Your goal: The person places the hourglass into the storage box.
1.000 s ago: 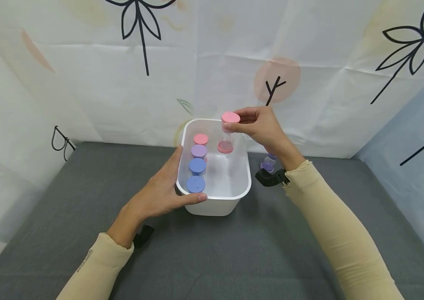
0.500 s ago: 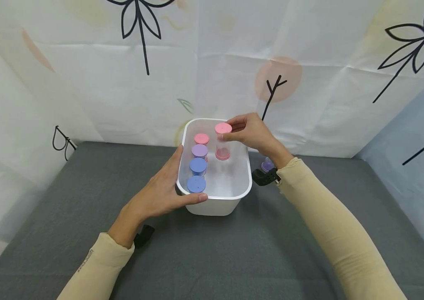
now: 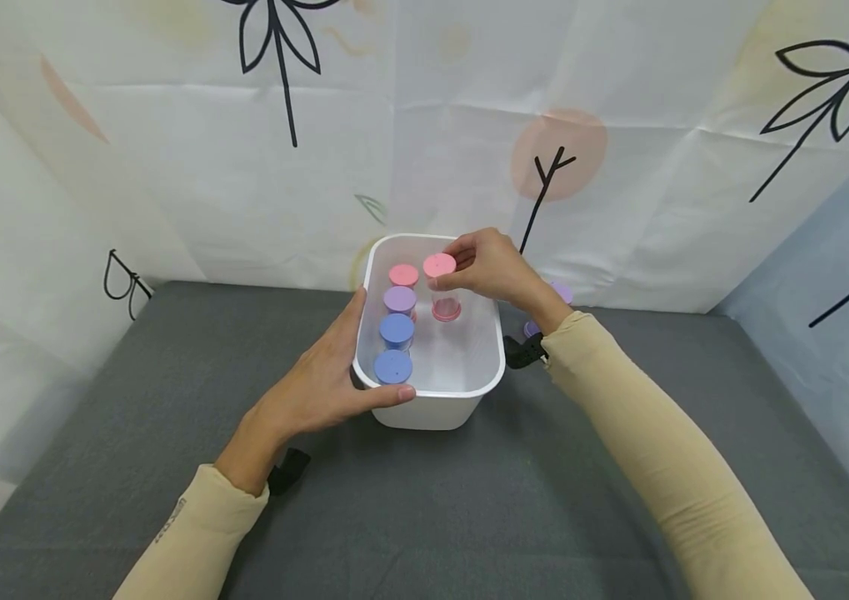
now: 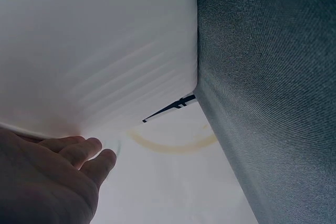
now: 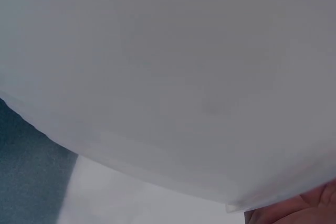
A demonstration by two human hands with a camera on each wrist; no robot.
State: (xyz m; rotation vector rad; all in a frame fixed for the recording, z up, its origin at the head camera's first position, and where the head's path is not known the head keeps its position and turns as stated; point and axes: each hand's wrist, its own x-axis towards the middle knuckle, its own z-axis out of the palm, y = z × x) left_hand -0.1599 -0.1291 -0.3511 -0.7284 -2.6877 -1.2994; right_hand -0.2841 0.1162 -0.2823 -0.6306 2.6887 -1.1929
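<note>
My right hand (image 3: 493,265) pinches a clear bottle with a pink cap (image 3: 440,265) and pink base near its top. The bottle tilts slightly inside the white tub (image 3: 469,392), towards the back right. My left hand (image 3: 327,367) rests against the tub's front left corner, thumb laid along the front rim and fingers against the outer left wall. The left wrist view shows those fingers (image 4: 100,166) at the wall. Along the tub's left side stand bottles with a pink cap (image 3: 403,276), a purple cap (image 3: 400,300) and two blue caps (image 3: 397,331).
Behind my right forearm lies a purple-capped bottle (image 3: 562,292), mostly hidden, on the grey cloth-covered table (image 3: 424,517). A white patterned sheet (image 3: 424,125) hangs close behind the tub. The tub's wall (image 5: 168,77) fills most of the right wrist view.
My right hand has moved left and down, bringing the pink-capped bottle lower into the tub. More of the purple-capped bottle behind the forearm shows. The left hand has stayed in place.
</note>
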